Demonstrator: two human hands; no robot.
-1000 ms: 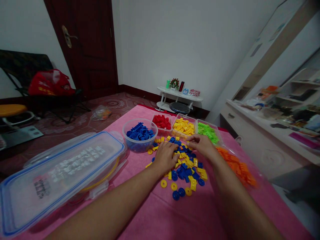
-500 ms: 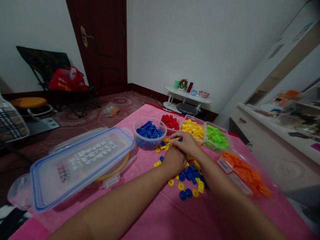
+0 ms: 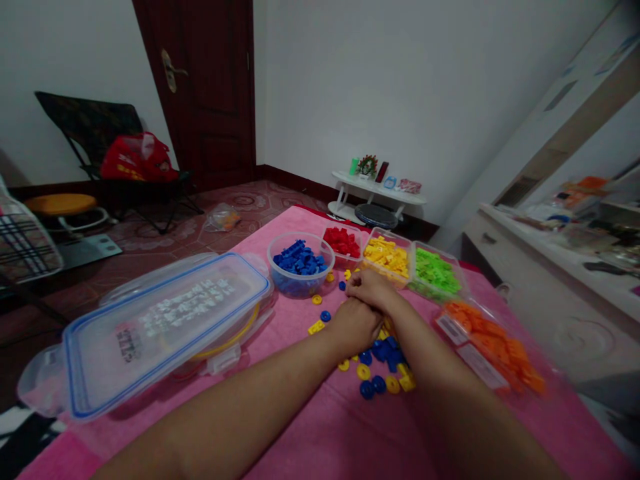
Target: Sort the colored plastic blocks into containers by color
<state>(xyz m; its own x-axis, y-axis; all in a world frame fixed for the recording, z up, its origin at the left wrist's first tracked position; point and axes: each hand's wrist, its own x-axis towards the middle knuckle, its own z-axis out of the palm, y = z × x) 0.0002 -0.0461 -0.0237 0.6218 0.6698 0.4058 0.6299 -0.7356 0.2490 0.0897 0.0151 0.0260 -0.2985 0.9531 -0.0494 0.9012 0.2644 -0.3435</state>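
Over a loose pile of blue and yellow toy building blocks (image 3: 387, 352), my two hands are close together, the right one just beyond the left. My right hand (image 3: 373, 291) has its fingers curled inward, and whatever they hold is hidden. My left hand (image 3: 356, 324) shows its back, low over the pile, its fingers out of sight beneath the right wrist. Small yellow rings (image 3: 363, 371) and blue rings (image 3: 367, 389) lie nearest me. A yellow block (image 3: 316, 327) lies left of my left hand.
Beyond my hands stand a round tub of blue blocks (image 3: 301, 293) and boxes of red (image 3: 342, 242), yellow (image 3: 386, 256) and green blocks (image 3: 436, 272). Orange blocks (image 3: 493, 340) lie in a clear pack at right. A blue-rimmed lid (image 3: 165, 333) covers the pink cloth's left side.
The yellow and blue pieces by the round tub have thinned out, with several gone from beside my right fingers. Both hands have shifted slightly towards me and to the right.
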